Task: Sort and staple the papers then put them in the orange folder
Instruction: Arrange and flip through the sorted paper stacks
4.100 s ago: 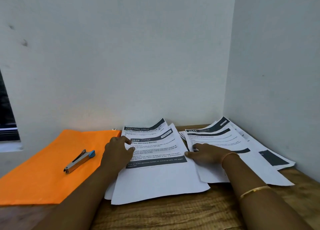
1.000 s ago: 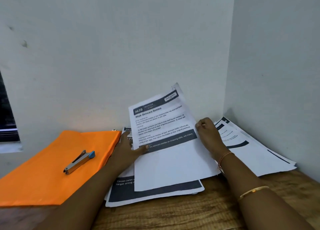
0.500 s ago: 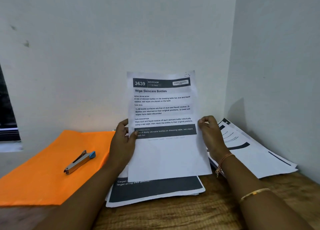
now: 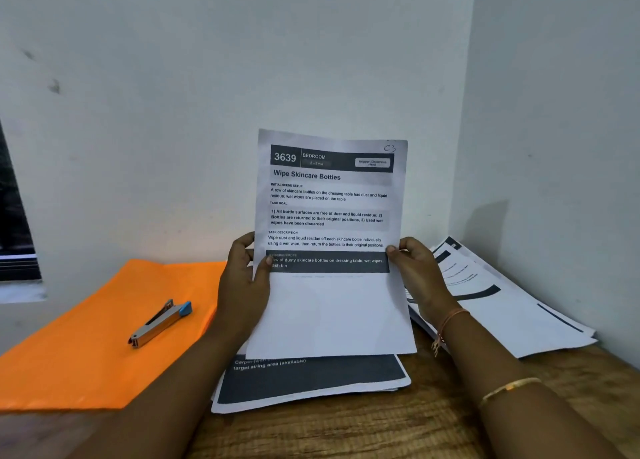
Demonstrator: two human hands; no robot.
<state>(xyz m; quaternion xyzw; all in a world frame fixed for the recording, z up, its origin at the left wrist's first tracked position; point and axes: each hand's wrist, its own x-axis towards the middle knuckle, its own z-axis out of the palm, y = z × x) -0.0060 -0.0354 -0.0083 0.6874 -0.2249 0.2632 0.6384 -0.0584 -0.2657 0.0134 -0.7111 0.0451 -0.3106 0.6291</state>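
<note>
While the left hand (image 4: 242, 285) and right hand (image 4: 419, 275) pinch its side edges, a white printed sheet headed "3639" (image 4: 329, 251) stands upright between them.

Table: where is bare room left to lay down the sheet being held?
The table is bare wood along the near edge, in front of the middle stack. The orange folder is bare nearer than the stapler. Crowded: the right corner under the fanned pile, and between stacks, where the right hand holds the sheet.
</note>
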